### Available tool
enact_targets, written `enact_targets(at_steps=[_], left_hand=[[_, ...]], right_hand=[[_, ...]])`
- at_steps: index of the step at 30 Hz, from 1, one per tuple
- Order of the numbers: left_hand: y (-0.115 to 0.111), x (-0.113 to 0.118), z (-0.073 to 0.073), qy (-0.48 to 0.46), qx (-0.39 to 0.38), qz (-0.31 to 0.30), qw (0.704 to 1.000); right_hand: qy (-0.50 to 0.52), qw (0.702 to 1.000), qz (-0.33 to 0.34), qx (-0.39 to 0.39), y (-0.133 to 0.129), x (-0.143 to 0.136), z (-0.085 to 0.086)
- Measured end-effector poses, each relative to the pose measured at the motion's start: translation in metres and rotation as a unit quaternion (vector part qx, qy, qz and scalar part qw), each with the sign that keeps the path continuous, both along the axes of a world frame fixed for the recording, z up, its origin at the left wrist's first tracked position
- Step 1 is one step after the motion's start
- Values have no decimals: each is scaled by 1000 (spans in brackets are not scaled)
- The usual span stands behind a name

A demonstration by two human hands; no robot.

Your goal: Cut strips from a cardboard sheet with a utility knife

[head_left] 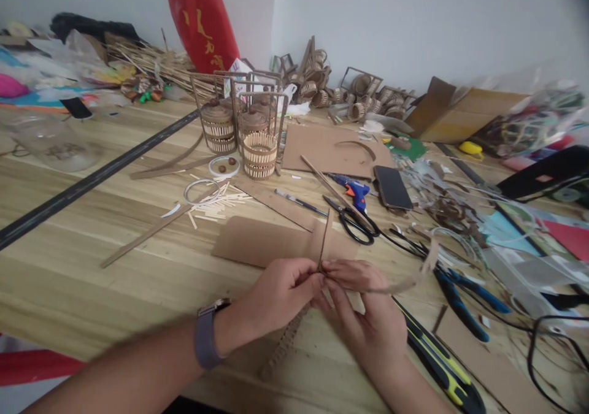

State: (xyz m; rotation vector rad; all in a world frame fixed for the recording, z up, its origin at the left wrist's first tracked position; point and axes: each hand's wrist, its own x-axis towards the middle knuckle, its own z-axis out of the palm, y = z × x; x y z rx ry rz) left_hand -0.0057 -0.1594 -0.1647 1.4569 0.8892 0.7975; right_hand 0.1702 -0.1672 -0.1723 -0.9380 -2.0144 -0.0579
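Just over the front of the table, my left hand (283, 291) and my right hand (368, 316) meet, fingertips touching. Both are closed in a pinch on a narrow cardboard strip (325, 239). One part stands up between the fingers, and another length runs out to the right past my right hand and curls upward. A blurred corrugated length hangs below my left hand; whether it is the same piece I cannot tell. Behind the hands lies a flat cardboard piece (257, 242). The exact grip point is hidden by the fingers.
Black scissors (356, 225), a blue glue gun (356, 190) and a phone (392, 187) lie beyond my hands. Small slatted baskets (260, 156) stand further back. A yellow-black utility knife (442, 359) and blue-handled pliers (460, 306) are at the right, near cables.
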Motion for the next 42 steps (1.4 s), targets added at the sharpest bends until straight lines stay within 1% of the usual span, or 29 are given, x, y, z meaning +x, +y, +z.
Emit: enact_targets(at_steps=[2, 5, 8, 12, 14, 16, 18, 20, 22, 24, 27, 30, 32, 36, 39, 42], left_hand=[[0, 1, -1, -8, -10, -2, 1000], [-1, 1, -1, 10, -7, 10, 1000], [-2, 0, 1, 37, 11, 10, 999], [-3, -4, 3, 65, 51, -4, 997], [-2, -4, 3, 63, 56, -7, 996], [-2, -4, 3, 60, 48, -8, 997], [-2, -4, 3, 55, 38, -2, 998], [-1, -3, 2, 44, 34, 4, 998], [-1, -2, 2, 35, 41, 4, 999], [-1, -2, 1, 40, 58, 8, 997], [-2, -1, 0, 64, 79, 29, 994], [-4, -1, 0, 74, 89, 40, 992], [-5, -1, 1, 71, 102, 33, 992], [-5, -5, 6, 65, 160, 21, 985], [-4, -7, 9, 53, 176, 6, 983], [-4, -8, 10, 43, 184, -9, 982]], right_hand=[[4, 1000, -9, 7, -1, -2, -1], [11, 1000, -26, -2, -2, -3, -1], [58, 996, -25, -56, -3, -2, -1], [160, 975, -2, -156, -3, 1, -2], [196, 963, 7, -187, -4, 1, -2], [207, 958, 8, -197, -4, 1, -2], [180, 968, 3, -175, -5, 1, -2], [140, 982, 7, -126, -4, 0, -1], [112, 990, 20, -78, -3, 0, 1], [78, 996, 18, -47, -1, 0, 3], [22, 999, -8, -25, 0, -1, 5], [25, 999, -4, -22, -1, -3, 3], [62, 997, 12, -48, -2, -2, -1], [155, 973, 46, -162, -4, 1, -7], [204, 953, 65, -216, -4, 1, -4], [239, 939, 70, -236, -5, -1, 2]])
